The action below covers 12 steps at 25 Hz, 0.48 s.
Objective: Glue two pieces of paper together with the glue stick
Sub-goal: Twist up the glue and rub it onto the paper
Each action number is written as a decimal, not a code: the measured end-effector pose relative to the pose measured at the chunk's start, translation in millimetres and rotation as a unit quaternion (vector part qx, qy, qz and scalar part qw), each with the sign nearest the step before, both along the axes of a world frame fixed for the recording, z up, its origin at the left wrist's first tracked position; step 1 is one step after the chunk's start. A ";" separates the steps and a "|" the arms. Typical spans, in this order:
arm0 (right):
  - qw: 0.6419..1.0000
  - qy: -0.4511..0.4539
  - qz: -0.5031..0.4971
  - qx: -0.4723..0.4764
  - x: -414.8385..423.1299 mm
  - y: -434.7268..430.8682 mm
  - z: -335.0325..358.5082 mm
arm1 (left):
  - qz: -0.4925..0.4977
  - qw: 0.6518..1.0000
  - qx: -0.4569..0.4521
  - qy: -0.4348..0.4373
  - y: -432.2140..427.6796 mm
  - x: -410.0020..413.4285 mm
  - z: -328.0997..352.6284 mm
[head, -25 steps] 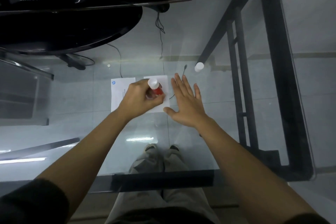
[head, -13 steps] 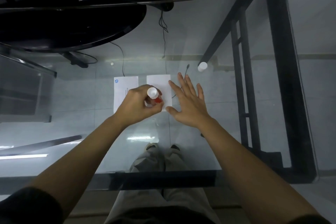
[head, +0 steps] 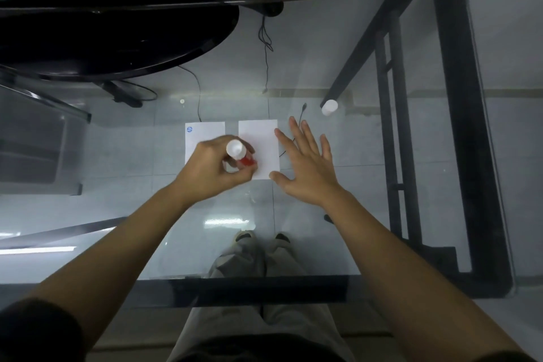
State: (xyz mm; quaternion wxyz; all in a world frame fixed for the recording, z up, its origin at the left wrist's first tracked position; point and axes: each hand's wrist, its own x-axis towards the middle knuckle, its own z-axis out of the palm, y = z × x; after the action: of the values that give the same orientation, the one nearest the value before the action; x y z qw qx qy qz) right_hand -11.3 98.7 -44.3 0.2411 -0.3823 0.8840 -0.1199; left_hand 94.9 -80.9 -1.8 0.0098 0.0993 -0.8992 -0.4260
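Since earlier: left hand [head: 214, 167], gripping red-and-white glue stick [head: 239, 154], slid toward 6 o'clock on blank white paper sheet [head: 260, 138]; right hand [head: 308, 164] flat, fingers spread, pinning sheet's 3 o'clock edge.

glue stick [head: 241, 154]: red, white-ended, tip on right paper [head: 261, 138] | left paper [head: 204, 134]: flat, logo

Both bare forearms reach forward, the left hand [head: 213, 167] curled in a fist with its knuckles up, the right hand [head: 310, 163] flat, palm down, its fingers [head: 296, 134] spread apart.
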 end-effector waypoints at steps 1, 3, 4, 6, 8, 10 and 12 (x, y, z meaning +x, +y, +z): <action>1.000 0.002 0.002 0.003 -0.2 -0.2 -0.2 | -0.010 1.000 -0.002 -0.011 2.1 5.6 -1.5; 1.000 -0.002 0.002 0.004 -0.4 -0.4 0.0 | -0.014 1.000 -0.009 -0.022 -2.5 1.8 -3.3; 1.000 -0.005 0.003 0.004 -0.5 -0.4 0.4 | -0.013 1.000 -0.017 -0.022 -7.3 -4.8 -3.8; 1.000 -0.005 0.004 0.002 -1.0 0.1 1.0 | -0.001 0.999 -0.041 -0.011 -18.7 -21.7 -4.1; 1.000 -0.007 0.004 0.000 -0.2 -0.1 2.1 | 0.018 0.998 -0.060 -0.009 -30.6 -39.0 -4.3; 1.000 -0.006 0.004 -0.001 -0.7 0.0 2.6 | 0.035 0.997 -0.074 -0.003 -38.0 -50.9 -3.5; 1.000 -0.004 0.002 0.000 -0.5 0.2 3.1 | 0.062 0.997 -0.050 0.002 -42.9 -54.5 -5.1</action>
State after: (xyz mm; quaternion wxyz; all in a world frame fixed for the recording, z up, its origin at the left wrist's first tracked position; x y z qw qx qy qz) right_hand -11.8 98.8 -41.2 0.2448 -0.3838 0.8821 -0.1210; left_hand 40.4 -123.8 -7.0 0.0427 0.1535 -0.9113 -0.3796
